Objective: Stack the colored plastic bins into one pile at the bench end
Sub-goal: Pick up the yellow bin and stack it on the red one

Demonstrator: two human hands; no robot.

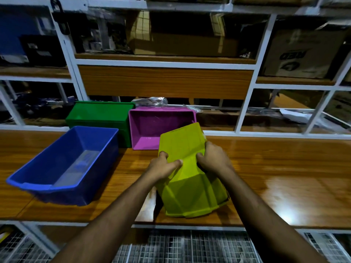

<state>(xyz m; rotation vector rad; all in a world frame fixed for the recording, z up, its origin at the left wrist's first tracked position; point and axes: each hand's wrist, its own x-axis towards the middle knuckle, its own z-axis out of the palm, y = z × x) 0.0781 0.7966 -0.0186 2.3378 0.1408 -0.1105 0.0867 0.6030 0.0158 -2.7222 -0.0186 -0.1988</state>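
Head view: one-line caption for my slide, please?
Both hands, left and right, grip an upturned yellow-green bin beside blue, green and pink bins.

Glossy wood-grain bench top (275,168) with light glare at right. Behind it, white metal shelving frame (245,111) with wooden shelves, holding brown cardboard boxes (302,54). Wire mesh grating (190,245) below bench edge. Dim room.

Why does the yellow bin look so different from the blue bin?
The yellow bin is held by both hands, the left hand and right hand, while nobody touches the blue bin. The yellow bin is tipped over so you see its underside; the blue bin sits on the bench with its open top up, so you see inside. The colors differ too. Both are rectangular plastic bins over the same wooden bench.
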